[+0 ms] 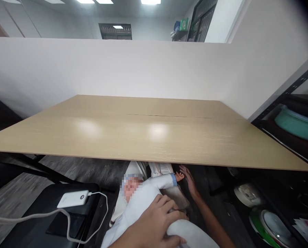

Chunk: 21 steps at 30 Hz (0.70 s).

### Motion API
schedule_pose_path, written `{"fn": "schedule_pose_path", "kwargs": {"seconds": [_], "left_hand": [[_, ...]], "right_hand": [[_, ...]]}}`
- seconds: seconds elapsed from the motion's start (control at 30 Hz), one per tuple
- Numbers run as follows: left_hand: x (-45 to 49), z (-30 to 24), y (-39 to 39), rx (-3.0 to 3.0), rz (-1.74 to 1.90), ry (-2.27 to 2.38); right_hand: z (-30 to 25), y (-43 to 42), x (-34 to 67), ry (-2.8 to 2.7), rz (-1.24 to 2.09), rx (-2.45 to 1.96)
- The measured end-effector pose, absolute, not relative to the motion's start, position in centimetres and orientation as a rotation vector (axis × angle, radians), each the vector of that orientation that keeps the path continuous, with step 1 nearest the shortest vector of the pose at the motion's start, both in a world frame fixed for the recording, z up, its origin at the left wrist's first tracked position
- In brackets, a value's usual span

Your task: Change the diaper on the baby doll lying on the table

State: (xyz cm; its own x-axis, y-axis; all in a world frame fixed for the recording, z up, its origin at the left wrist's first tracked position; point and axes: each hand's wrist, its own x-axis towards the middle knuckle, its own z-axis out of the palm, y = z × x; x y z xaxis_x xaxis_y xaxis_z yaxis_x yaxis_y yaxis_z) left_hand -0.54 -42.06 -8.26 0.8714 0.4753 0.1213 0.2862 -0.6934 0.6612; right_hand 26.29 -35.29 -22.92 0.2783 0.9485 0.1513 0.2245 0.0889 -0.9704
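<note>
What looks like a baby doll [150, 191] lies across my lap, dressed in a white suit with blue cuffs. Its face is blurred out, and one arm stretches right toward the table edge. My left hand [160, 215] is wrapped over its lower body near a leg, thumb on the near side. Close beside the doll's small hand is my right hand [188, 177], fingers extended and apart; whether they touch, I cannot tell.
A wooden table [143, 134] spans the view above my lap. At left, a white power bank [73, 199] with a cable [40, 216] lies on a black seat [32, 227]. Dark shelving at right holds a teal basin [298, 124] and a green-rimmed bowl [258, 224].
</note>
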Motion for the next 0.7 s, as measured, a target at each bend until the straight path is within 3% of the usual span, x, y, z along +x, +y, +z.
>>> {"fn": "schedule_pose_path", "kwargs": {"seconds": [0.3, 0.5, 0.7], "left_hand": [[-1.0, -8.4, -42.1, 2.450, 0.380, 0.441], [-2.2, -10.2, -42.6, 2.593, 0.537, 0.475], [-9.1, -10.6, -46.6, 2.351, 0.898, 0.711]], "right_hand": [[-13.9, -38.0, 22.7, -2.294, 0.700, -1.321], [-10.0, -36.0, 16.0, -2.477, 0.636, -1.340], [-7.5, -37.8, 13.5, -2.368, 0.551, -1.203]]}}
